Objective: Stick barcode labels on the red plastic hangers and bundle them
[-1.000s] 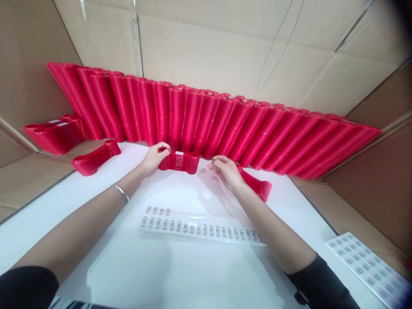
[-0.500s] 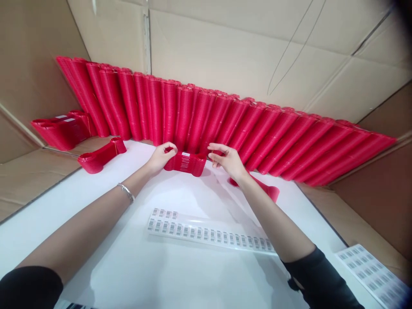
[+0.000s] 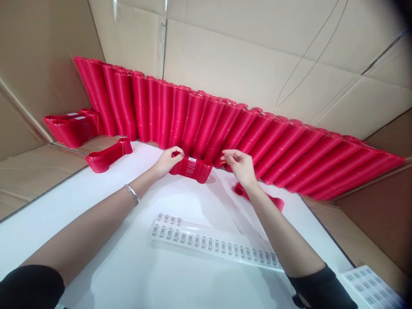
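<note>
A small stack of nested red plastic pieces, with two rounded ends and a white label on its top edge, lies on the white table. My left hand is closed on its left end, thumb and forefinger curled together. To the right of the stack, apart from it, my right hand pinches a thin orange rubber band, which is partly hidden by the fingers. Beneath my right wrist lies another red piece, partly covered by the forearm.
A long row of tall red stacks leans against the cardboard wall. At left are a banded red stack and a larger labelled one. A barcode sticker sheet lies in front, another sheet at right.
My right hand has drawn a little to the right, away from the stack, with the rubber band. My left hand stays on the stack's left end. The whole view has shifted slightly.
</note>
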The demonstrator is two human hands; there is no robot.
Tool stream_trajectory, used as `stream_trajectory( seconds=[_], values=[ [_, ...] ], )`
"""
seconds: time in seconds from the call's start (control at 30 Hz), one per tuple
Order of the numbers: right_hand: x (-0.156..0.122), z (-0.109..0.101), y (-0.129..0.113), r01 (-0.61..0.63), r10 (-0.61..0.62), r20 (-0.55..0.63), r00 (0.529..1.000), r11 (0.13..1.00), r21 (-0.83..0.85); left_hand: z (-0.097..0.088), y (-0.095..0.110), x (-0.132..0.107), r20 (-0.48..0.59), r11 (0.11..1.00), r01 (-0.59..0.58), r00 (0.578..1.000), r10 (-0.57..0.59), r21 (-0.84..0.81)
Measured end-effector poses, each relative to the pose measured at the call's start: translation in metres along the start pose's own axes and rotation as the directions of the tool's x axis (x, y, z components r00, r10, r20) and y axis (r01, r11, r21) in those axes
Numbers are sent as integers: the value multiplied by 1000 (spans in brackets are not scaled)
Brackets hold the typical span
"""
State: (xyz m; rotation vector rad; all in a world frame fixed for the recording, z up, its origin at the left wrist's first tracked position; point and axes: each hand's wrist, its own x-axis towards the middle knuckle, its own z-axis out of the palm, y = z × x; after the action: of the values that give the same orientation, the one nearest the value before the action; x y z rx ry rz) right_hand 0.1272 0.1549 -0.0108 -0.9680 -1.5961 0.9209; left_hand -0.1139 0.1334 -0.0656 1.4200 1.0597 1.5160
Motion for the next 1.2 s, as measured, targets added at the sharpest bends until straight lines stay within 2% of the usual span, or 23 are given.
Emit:
stream_trajectory(
  seconds=[0.17,0.3,0.47,0.7,1.0,1.2],
  values=[
    [-7,5,-4,-58,55,24,998,983,175,0,0,0,-5,1000,0,1000,0,5],
    [-11,11,-7,-82,68,73,995,972,221,1,1,-1,-11,1000,5,1000,-5,11],
    [-15,14,-8,-65,44,138,990,986,153,0,1,-1,-9,1000,5,1000,-5,15],
    [-12,25,3,6,18,269,963,996,-87,-1,-1,0,-9,1000,11,1000,-11,18],
    [-8,26,20,49,-17,385,923,996,-74,-2,0,0,-6,1000,10,1000,-10,19],
    [-16,32,39,56,-19,380,925,995,-87,-2,-1,1,-9,1000,8,1000,-8,16]
  ],
)
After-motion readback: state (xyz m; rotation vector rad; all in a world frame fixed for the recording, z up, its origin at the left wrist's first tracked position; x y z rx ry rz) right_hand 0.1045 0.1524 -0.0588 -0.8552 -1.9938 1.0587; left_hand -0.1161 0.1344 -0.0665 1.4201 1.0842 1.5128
